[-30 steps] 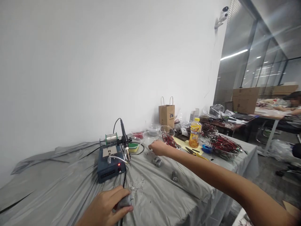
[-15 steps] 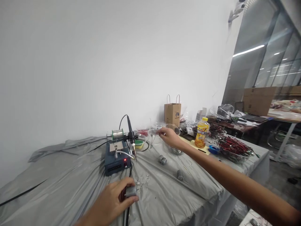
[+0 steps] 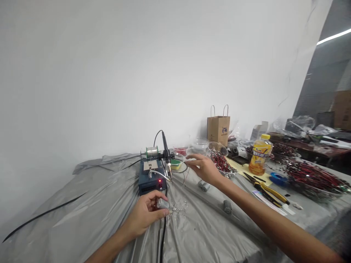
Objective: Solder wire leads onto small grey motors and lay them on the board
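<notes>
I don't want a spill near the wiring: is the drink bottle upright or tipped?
Upright: the bottle stands on its base, yellow cap at the top.

A paper bag (image 3: 218, 130), a yellow-capped bottle (image 3: 259, 157), possibly a cardboard box (image 3: 342, 109).

Reads nowhere clearly. Right of centre, shows a blue emblem (image 3: 224, 130) on the brown paper bag (image 3: 214, 130), with tiny lettering beneath, too small to read. Farther right, carries bold pale lettering, too blurred to spell out, on the label (image 3: 259, 152) of the yellow-capped bottle (image 3: 257, 168). At lower right, bears faint, illegible print on a white-and-purple strip (image 3: 267, 203).
</notes>
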A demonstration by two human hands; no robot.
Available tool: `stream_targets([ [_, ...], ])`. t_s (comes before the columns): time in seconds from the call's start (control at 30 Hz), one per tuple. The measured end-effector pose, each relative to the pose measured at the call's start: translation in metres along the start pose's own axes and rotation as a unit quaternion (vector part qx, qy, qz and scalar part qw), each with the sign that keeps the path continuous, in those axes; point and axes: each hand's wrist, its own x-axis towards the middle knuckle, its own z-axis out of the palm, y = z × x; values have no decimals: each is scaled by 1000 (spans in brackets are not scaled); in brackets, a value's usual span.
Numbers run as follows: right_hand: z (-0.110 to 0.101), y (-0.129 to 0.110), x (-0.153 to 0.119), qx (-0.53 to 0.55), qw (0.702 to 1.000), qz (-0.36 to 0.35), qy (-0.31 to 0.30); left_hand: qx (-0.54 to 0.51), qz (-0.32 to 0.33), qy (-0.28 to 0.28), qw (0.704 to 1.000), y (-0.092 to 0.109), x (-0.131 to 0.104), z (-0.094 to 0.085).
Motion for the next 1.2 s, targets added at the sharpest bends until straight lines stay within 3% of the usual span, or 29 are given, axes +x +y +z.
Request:
stream_targets([
  [0.23,23,16,12,113,991,69,35,-39,-12,-25,999,0,2,1],
  [0.4,25,7,-3,191,972,128,50,-32,-21,7,999,-2,3,-2],
  [0.53,27,-5,-10,244,950,183,69,-5,-24,-4,1000,4,0,1],
  [0.67,28,-10,-11,318,923,211,46,3,-61,-17,998,13,-1,3],
  [0.87,35,-9,-14,404,883,241,-4,87,-117,-23,989,31,-3,-9],
  [1.0,38,-13,-17,400,885,239,-4,121,-85,35,988,30,6,-7],
  [1.2,35,-26,-24,306,931,198,10,78,-40,97,991,12,19,6],
])
